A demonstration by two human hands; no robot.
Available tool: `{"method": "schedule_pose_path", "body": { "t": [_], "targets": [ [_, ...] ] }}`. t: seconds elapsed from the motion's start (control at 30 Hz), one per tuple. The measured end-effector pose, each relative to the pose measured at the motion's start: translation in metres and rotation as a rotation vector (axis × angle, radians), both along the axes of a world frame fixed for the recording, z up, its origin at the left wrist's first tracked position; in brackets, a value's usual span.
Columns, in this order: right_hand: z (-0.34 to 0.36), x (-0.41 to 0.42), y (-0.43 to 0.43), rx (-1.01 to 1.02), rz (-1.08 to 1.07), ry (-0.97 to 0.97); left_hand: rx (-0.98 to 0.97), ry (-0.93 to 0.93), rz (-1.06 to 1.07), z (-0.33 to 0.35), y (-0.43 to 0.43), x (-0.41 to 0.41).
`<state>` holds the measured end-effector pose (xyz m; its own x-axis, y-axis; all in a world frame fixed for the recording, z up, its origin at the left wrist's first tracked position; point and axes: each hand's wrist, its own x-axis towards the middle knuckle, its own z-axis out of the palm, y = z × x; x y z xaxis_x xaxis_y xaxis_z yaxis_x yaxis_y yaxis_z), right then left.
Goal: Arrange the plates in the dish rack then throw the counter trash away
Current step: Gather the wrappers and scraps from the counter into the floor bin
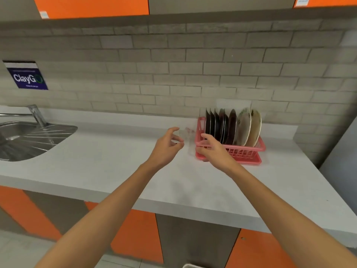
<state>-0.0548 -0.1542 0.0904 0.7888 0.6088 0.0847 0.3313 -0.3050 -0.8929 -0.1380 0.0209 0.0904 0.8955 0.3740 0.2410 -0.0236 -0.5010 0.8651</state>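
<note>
Plates [232, 126] upright in pink dish rack [249, 151], near the tabletop's [116, 163] back edge toward the right. Clear trash [184, 133], blurred, just left of rack. Left hand [167, 146] fingers curled around it, contact unclear. Right hand [212, 149] loosely spread at the rack's front-left corner, gripping nothing visible.

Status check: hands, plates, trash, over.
Both hands open, left hand at clear wrapper, right hand by pink dish rack. Plates racked upright. Nothing blocking.
</note>
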Motion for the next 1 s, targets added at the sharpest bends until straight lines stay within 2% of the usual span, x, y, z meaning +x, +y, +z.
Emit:
{"method": "schedule_pose_path", "body": {
  "t": [0.27, 0.33, 0.5, 0.7, 0.77, 1.0],
  "targets": [
    [-0.026, 0.047, 0.057, -0.117, -0.018, 0.018, -0.095, 0.083, -0.057, -0.031, 0.060, 0.039],
    [-0.034, 0.058, 0.079, -0.179, -0.016, 0.018, -0.061, 0.146, -0.069, -0.048, 0.085, 0.049],
    [-0.083, 0.079, 0.132, -0.478, 0.019, 0.010, 0.112, 0.393, -0.104, -0.118, 0.152, 0.071],
    [-0.162, 0.085, 0.156, -0.773, 0.014, 0.101, 0.507, 0.742, -0.277, -0.193, 0.193, 0.078],
    [-0.181, 0.087, 0.159, -0.845, -0.023, 0.087, 0.582, 0.770, -0.324, -0.205, 0.196, 0.082],
    [-0.221, 0.080, 0.176, -1.083, -0.104, -0.022, 0.768, 0.683, -0.321, -0.213, 0.200, 0.093]
  ]
}}
